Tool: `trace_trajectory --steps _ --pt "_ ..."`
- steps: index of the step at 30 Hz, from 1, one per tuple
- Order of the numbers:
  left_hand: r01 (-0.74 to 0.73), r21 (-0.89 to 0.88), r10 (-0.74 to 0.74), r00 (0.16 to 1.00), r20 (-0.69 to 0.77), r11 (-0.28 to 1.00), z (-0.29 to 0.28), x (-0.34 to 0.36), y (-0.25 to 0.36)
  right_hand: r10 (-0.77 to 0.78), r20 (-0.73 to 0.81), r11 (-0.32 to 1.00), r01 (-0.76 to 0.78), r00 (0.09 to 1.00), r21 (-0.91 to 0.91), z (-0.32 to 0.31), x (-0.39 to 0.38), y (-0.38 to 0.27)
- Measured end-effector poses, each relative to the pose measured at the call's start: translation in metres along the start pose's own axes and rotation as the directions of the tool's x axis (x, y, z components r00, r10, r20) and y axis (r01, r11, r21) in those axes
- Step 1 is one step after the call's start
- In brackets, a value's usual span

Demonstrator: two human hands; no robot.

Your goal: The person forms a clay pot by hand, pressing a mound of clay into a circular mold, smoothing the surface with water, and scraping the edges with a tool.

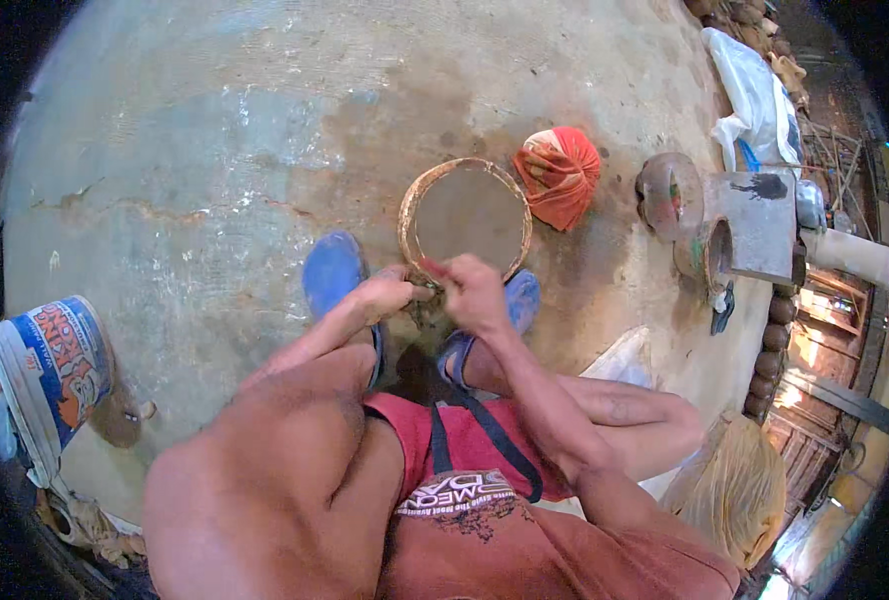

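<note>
A round piece (408, 213) with a pale brown, rough rim and a flat grey-brown inside lies on the floor in front of me. At its near rim my two hands come close together. My left hand (389, 292) has its fingers drawn in beside the rim. Just to its right, my right hand (475, 292) is closed, thumb side toward the rim. What the fingers pinch is too small to make out. Blue sandals (333, 272) on my feet stand to either side of the near rim. Right of the round piece sits a red and orange cloth bundle (562, 180).
A white and blue bucket (70, 370) stands at the left. To the right are a brown clay pot (665, 200), a second round pot (703, 252) and a grey slab (760, 225). White plastic sheeting (755, 95) lies farther back. A tan sack (730, 490) is at my near right.
</note>
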State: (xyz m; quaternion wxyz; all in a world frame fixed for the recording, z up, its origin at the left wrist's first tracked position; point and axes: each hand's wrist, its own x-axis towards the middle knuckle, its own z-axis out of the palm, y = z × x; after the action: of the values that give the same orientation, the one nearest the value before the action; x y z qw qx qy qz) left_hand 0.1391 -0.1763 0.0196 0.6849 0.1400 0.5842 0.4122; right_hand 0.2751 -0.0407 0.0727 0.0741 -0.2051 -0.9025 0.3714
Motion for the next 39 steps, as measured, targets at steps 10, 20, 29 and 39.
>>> trace_trajectory --steps 10,20,29,39 --pt "0.062 -0.108 -0.053 0.995 0.084 0.992 -0.002 0.036 -0.033 0.139 -0.377 0.798 -0.329 0.916 -0.506 -0.031 0.110 0.081" --pt "-0.040 0.222 -0.039 0.939 0.342 0.974 -0.012 0.011 -0.026 -0.363 0.186 0.821 0.407 0.913 -0.400 0.009 0.051 0.024" --pt "-0.130 -0.093 0.158 0.736 0.658 0.987 -0.012 -0.010 -0.003 -0.502 0.656 0.501 0.807 0.564 -0.311 -0.097 0.030 0.087" --pt "-0.026 -0.140 0.121 0.675 0.728 0.990 -0.015 -0.008 -0.010 -0.685 0.429 0.531 0.807 0.589 -0.260 -0.026 0.077 0.051"
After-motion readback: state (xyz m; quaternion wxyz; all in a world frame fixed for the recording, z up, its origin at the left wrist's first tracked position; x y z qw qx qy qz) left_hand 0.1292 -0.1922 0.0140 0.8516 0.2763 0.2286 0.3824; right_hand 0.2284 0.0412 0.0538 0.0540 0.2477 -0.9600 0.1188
